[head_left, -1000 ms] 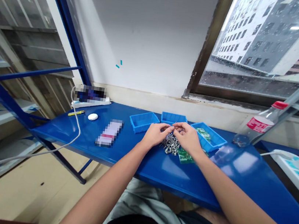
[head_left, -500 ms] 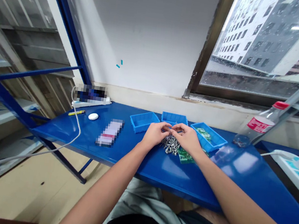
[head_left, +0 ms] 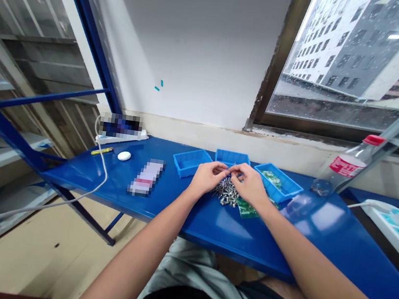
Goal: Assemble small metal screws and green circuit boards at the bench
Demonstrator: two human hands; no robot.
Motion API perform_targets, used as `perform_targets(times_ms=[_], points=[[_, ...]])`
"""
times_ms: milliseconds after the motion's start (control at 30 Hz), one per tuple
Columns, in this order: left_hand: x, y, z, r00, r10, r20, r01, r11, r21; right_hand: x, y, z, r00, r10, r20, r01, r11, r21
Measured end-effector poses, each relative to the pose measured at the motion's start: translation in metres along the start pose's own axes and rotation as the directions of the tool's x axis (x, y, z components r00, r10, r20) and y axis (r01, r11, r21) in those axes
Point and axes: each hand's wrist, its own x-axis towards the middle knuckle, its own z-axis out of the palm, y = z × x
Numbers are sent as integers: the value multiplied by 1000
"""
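Hands [head_left: 206,177] shifted slightly, metal parts [head_left: 229,194] partly covered, grip unclear

On the left part of the blue table [head_left: 163,199] lie a pale flat thing [head_left: 147,178], blurred out, a white oval object [head_left: 124,155] and a yellow-handled tool [head_left: 101,151]. A grey cable [head_left: 66,202] hangs over its left part. At its back left corner is a white strip [head_left: 123,138] with a blurred dark item [head_left: 120,125]. A red-capped bottle [head_left: 346,166] stands toward its right; another white strip [head_left: 391,226] lies near its right end. Behind it is a window [head_left: 341,65].
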Motion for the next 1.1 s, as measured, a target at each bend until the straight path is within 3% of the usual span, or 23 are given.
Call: perform_targets(times_ms=[133,267,400,500,800,967,1100], points=[[-1,3,-1,1000,17,13,-18,994,105,0,5,1,1000,21,-9,-21,1000,-12],[0,0,-2,997,-5,-74,9,999,47,-1,4,-1,993,-77,92,86,990,-108],[1,1,-3,993,-37,-116,36,999,-10,-6,-2,0,908,-264,325,307,948,-88],[0,2,-2,993,-38,-111,37,999,-8,-7,-5,5,857,-317,406,373,926,-64],[-1,2,-2,995,-29,-95,29,1000,-10,-6,-12,9,895,-198,399,326,902,-282],[-1,2,-2,995,-20,-98,21,1000,6,-7,-10,9,921,-181,344,284,917,-278],[0,1,-3,993,-1,-115,4,1000,20,-5,-4,11,972,-130,197,161,976,-147]])
